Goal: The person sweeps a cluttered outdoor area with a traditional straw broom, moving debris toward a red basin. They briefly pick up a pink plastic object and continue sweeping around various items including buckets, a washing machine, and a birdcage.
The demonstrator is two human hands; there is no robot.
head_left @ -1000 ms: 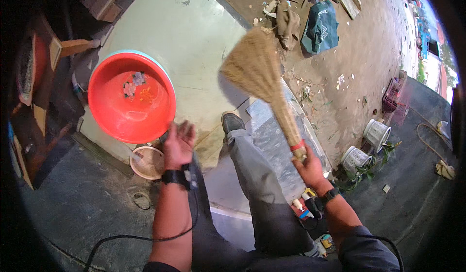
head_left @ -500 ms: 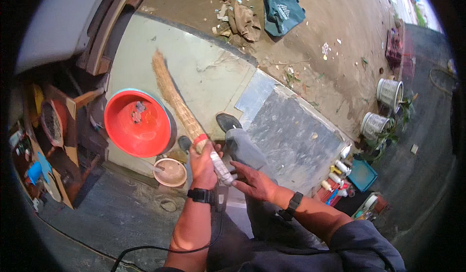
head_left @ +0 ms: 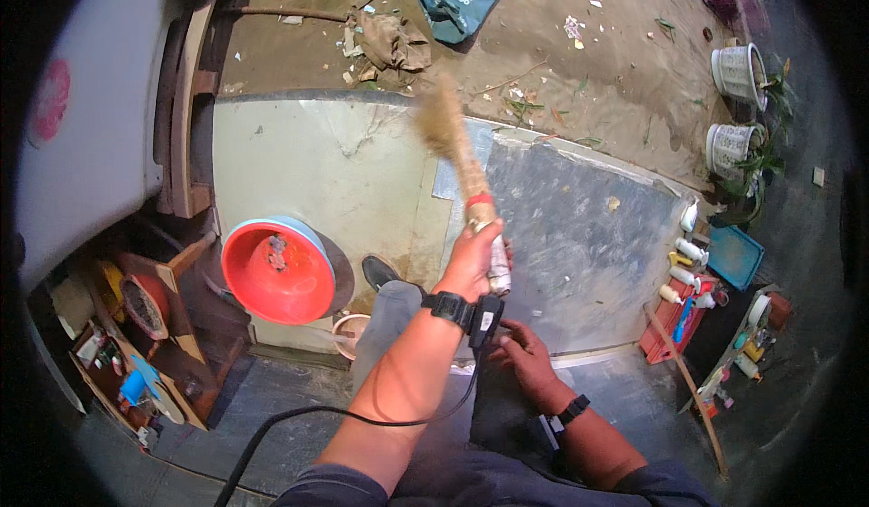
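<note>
My left hand (head_left: 471, 261) is wrapped round the pale, bound handle of a straw hand broom (head_left: 471, 179). The broom points up and away from me, a red band sits above my grip, and its bristles are smeared by motion over the board's far edge. Below the handle's end, my right hand (head_left: 527, 362) hangs apart from it, fingers loosely bent and parted, holding nothing. A black box with a cable hangs at my left wrist. Under the broom lie a pale board (head_left: 335, 167) and a scuffed dark grey sheet (head_left: 579, 226).
Left on the board stands a red basin (head_left: 272, 282), with a small pinkish bowl (head_left: 349, 331) near my leg. Wooden shelving (head_left: 186, 326) fills the left. Bottles and a blue tray (head_left: 735, 255) lie right, below potted plants (head_left: 731, 151). A green bag (head_left: 453, 4) rests on the littered ground.
My left hand has swung the broom to the right and away from me. My right hand has come off the handle's end and dropped nearer my body. The view has shifted too.
</note>
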